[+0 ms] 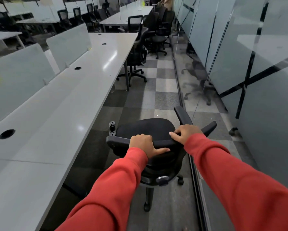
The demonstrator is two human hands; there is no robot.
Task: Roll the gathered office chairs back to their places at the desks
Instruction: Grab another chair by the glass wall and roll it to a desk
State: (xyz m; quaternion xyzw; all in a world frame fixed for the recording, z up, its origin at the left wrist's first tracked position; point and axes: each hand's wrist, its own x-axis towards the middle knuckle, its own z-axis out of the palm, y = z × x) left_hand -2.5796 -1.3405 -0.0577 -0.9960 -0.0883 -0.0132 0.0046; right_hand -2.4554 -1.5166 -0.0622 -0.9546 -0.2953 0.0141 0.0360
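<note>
Both hands hold one black office chair (145, 129) by the top rail of its backrest (161, 143). The left hand (142, 142) wraps the rail near its middle, fingers curled over the far side and thumb laid along the near side. The right hand (187, 132) clasps the rail's right end, just where the right armrest (184, 115) rises.

The chair stands on the checkered carpet (163, 84) of the aisle, with the long white desk (65, 114) on its left and the glass partition (239, 64) on its right. It lies straight ahead of the grip, its seat pointing away down the aisle. The rail runs across the aisle — roughly square to the desk's long aisle-side edge.

That is the relation that matters. The desk edge lies to the left of the chair and the left hand is the nearer one, so tucking the chair in would likely mean swinging the seat leftward, the right hand pushing round while the left pivots.

Farther along the same edge another office chair (136, 54) sits at the desk, and more stand clustered (156, 30) beyond — the task looks only partly done.
</note>
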